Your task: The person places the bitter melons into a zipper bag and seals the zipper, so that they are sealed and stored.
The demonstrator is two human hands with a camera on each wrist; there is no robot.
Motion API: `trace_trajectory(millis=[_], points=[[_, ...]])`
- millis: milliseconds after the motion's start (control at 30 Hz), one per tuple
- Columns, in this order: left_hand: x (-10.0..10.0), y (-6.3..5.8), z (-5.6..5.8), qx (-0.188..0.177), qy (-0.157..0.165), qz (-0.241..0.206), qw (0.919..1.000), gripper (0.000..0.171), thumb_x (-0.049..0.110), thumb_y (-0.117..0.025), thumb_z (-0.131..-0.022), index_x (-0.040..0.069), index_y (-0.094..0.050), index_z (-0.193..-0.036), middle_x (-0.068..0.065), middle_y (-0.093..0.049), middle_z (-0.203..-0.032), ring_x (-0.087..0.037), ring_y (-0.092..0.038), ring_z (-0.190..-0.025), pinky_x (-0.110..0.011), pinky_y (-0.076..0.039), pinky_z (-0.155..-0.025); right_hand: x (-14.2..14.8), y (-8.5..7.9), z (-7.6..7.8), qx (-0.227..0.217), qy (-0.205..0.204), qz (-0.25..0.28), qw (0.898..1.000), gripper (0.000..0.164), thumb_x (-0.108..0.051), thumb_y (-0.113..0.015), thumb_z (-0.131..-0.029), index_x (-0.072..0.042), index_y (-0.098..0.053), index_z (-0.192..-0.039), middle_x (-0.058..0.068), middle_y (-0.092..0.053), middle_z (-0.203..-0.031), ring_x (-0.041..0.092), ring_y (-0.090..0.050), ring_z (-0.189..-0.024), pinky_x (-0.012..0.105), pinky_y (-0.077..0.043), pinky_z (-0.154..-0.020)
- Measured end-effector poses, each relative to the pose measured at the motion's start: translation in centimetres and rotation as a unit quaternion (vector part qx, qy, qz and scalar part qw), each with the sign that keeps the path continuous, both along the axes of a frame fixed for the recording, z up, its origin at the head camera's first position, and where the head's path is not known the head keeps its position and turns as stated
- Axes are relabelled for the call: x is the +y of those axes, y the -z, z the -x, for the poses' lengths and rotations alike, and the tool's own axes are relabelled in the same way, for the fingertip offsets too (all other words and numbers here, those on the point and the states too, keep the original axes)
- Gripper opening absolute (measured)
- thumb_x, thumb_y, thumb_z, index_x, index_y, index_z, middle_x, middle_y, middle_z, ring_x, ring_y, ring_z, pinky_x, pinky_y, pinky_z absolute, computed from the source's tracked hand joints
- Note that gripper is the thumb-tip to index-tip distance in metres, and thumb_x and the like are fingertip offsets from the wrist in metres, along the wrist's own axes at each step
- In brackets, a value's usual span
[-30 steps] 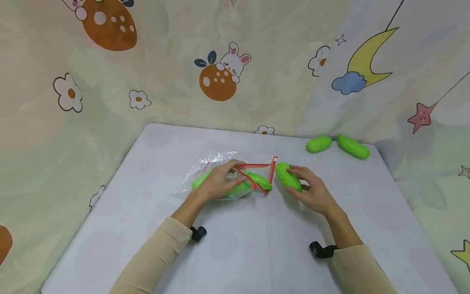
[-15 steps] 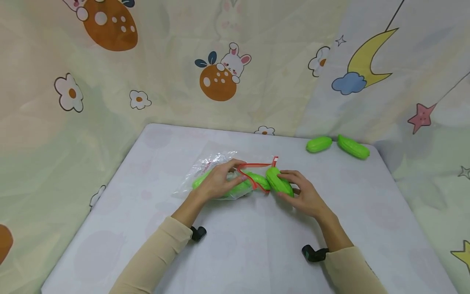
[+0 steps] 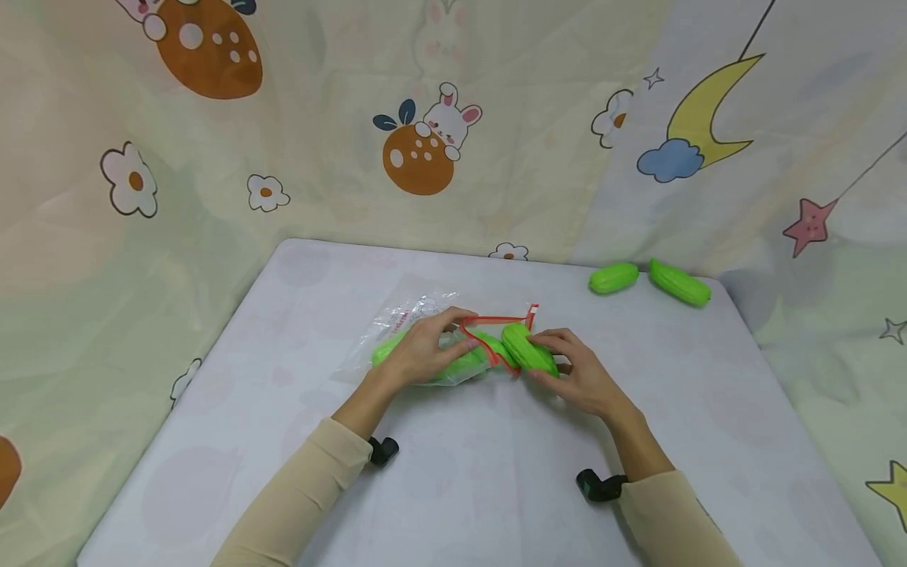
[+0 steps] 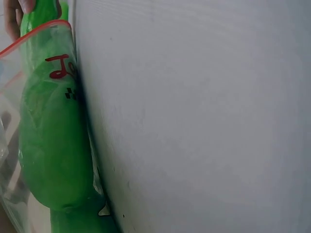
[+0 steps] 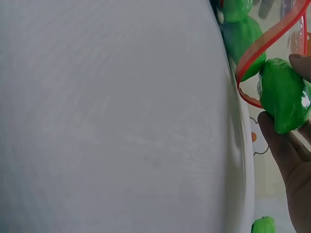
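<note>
While the white tabletop (image 3: 453, 512) ends at a long back edge against the printed cloth (image 3: 319, 126), its left side slants away from the work, leaving a broad stretch of surface to the left of the transparent zip bag (image 3: 386, 321). More surface spreads between the two forearms and from the right hand (image 3: 583, 379) out to the right edge. Close to the far right corner lie a short green cucumber-like vegetable (image 3: 613, 278) and a longer green vegetable (image 3: 679, 283), well apart from both hands. The left hand (image 3: 428, 346) holds the bag at its mouth, thumb in front and fingers behind, with the red zip strip (image 3: 496, 320) spread open. Green vegetables (image 3: 464, 365) lie inside, one reaching to the opening. Directly to the right, the right hand grips a green cucumber-like piece (image 3: 530, 350) between thumb and fingers. This piece lies between the hands, tilted, its left end overlapping the strip and the bagged vegetable; I cannot tell whether that end is inside the opening.
</note>
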State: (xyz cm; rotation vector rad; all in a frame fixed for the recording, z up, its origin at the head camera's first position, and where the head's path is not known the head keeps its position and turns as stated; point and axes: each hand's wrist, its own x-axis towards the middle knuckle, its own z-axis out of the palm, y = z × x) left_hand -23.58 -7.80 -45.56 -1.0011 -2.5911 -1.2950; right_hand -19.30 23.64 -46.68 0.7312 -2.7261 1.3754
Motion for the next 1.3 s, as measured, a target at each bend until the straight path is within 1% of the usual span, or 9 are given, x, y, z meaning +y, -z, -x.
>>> trace_trajectory(millis=[233,333,500,600,667,800,933,1133,1300], points=[[0.1,0.0,0.2,0.002,0.002,-0.001,1.0,0.042,0.039,-0.069,-0.099,0.022,-0.059,-0.137,-0.001,-0.069,-0.129,-0.026,-0.068,-0.119,-0.044,-0.054,-0.101,-0.5,0.3,0.4,-0.023,-0.019,-0.004,1.0,0.064,-0.01,-0.08,-0.09,-0.014,-0.054,-0.149,0.01,-0.047,-0.142,0.036,-0.052,-0.13,0.054,-0.056,-0.095],[0.2,0.0,0.2,0.006,0.003,-0.002,1.0,0.042,0.038,-0.069,-0.1,0.022,-0.059,-0.137,-0.002,-0.069,-0.129,-0.027,-0.068,-0.118,-0.045,-0.054,-0.101,-0.7,0.4,0.6,-0.019,-0.025,-0.006,1.0,0.063,-0.011,-0.08,-0.09,-0.014,-0.054,-0.147,0.01,-0.051,-0.142,0.036,-0.056,-0.127,0.054,-0.056,-0.095],[0.2,0.0,0.1,0.013,0.003,0.001,0.9999,0.041,0.037,-0.069,-0.1,0.021,-0.059,-0.137,-0.001,-0.07,-0.129,-0.029,-0.068,-0.117,-0.046,-0.055,-0.1,-1.0,0.6,0.8,-0.033,-0.021,-0.014,0.999,0.061,-0.014,-0.082,-0.089,-0.016,-0.055,-0.143,0.01,-0.058,-0.141,0.036,-0.06,-0.123,0.053,-0.057,-0.096],[0.2,-0.1,0.2,0.01,0.002,0.001,0.9999,0.041,0.036,-0.069,-0.1,0.021,-0.059,-0.137,-0.001,-0.07,-0.129,-0.029,-0.068,-0.118,-0.045,-0.054,-0.101,-1.0,0.6,1.0,-0.029,-0.023,-0.007,0.999,0.057,-0.012,-0.082,-0.089,-0.016,-0.058,-0.141,0.008,-0.057,-0.138,0.034,-0.061,-0.121,0.051,-0.058,-0.095],[0.2,-0.2,0.2,0.007,0.002,0.001,1.0,0.042,0.036,-0.069,-0.1,0.022,-0.059,-0.137,-0.001,-0.07,-0.129,-0.028,-0.067,-0.119,-0.045,-0.054,-0.102,-1.3,0.1,0.9,-0.02,-0.027,-0.001,0.999,0.055,-0.007,-0.081,-0.088,-0.012,-0.06,-0.139,0.01,-0.057,-0.135,0.035,-0.061,-0.12,0.051,-0.058,-0.094],[0.3,-0.2,0.2,0.002,0.004,0.003,1.0,0.042,0.038,-0.068,-0.1,0.023,-0.058,-0.138,0.002,-0.069,-0.13,-0.026,-0.067,-0.121,-0.043,-0.053,-0.104,-1.4,0.0,0.9,-0.011,-0.02,-0.007,1.0,0.053,-0.002,-0.081,-0.087,-0.009,-0.062,-0.136,0.01,-0.061,-0.133,0.034,-0.063,-0.119,0.048,-0.058,-0.094],[0.4,-0.1,0.2,0.008,0.005,0.001,1.0,0.043,0.038,-0.068,-0.1,0.022,-0.058,-0.139,0.003,-0.069,-0.131,-0.025,-0.067,-0.122,-0.043,-0.053,-0.104,-1.2,0.5,1.4,-0.016,-0.015,-0.001,1.0,0.052,0.001,-0.082,-0.085,-0.009,-0.063,-0.133,0.009,-0.064,-0.131,0.032,-0.064,-0.12,0.044,-0.057,-0.096],[0.7,0.0,0.4,0.027,0.012,-0.013,0.9995,0.043,0.036,-0.07,-0.099,0.02,-0.059,-0.138,0.0,-0.07,-0.129,-0.024,-0.067,-0.12,-0.042,-0.053,-0.102,-1.6,0.9,2.1,-0.005,-0.051,0.019,0.999,0.047,0.008,-0.079,-0.084,-0.007,-0.067,-0.127,0.01,-0.061,-0.124,0.03,-0.063,-0.117,0.043,-0.057,-0.096],[0.7,0.0,0.4,0.028,0.019,-0.017,0.9993,0.043,0.034,-0.07,-0.099,0.019,-0.059,-0.138,-0.001,-0.07,-0.129,-0.024,-0.067,-0.12,-0.043,-0.053,-0.103,-1.8,1.0,2.3,0.003,-0.04,0.006,0.999,0.046,0.009,-0.078,-0.084,-0.007,-0.066,-0.125,0.008,-0.065,-0.123,0.028,-0.066,-0.115,0.042,-0.057,-0.096]])
